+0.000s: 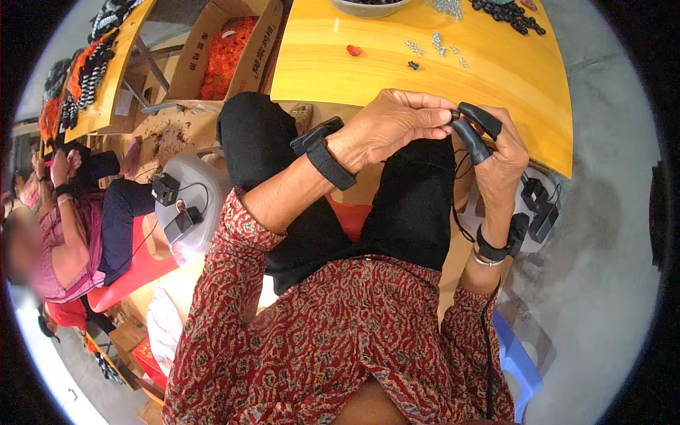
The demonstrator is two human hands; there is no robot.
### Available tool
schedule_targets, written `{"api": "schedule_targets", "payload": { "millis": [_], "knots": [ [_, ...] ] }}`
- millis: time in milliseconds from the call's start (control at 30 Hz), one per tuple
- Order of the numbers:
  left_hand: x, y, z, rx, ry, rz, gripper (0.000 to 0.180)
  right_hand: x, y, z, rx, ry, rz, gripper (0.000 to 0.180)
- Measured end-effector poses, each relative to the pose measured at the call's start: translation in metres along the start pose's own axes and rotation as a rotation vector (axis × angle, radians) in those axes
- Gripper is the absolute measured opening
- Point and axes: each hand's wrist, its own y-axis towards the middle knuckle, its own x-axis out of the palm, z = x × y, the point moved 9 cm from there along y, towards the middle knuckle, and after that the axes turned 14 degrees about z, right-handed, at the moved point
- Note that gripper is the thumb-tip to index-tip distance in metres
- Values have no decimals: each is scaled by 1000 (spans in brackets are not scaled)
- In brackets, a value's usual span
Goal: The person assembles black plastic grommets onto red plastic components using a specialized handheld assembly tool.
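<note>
My left hand [397,127] is closed, its thumb and forefinger pinching a small black part [455,115]. Close against it, my right hand [504,150] is closed too, with black covers on its thumb and forefinger. Those covered tips meet the same small part, which they partly hide, so its exact kind cannot be made out. Both hands are over my lap at the near edge of the yellow table [319,64]. Beyond them on the tabletop lie a small black piece [413,65], a red piece [353,50] and several small silvery metal parts [439,46].
A pile of black parts [513,18] and a bowl [368,8] stand at the table's far side. Left of the table is a cardboard box [258,53] with orange-red pieces. A grey stool [202,212] carries cabled devices. Another person [71,241] sits at far left.
</note>
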Motion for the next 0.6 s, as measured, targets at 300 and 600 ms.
{"api": "schedule_targets", "payload": {
  "millis": [300,600],
  "knots": [
    [-1,-2,-3,-41,-8,9,25,3,1,2,77,35,-38,24],
    [0,3,-6,-102,-76,-15,23,5,3,0,52,-33,-67,23]
  ]
}}
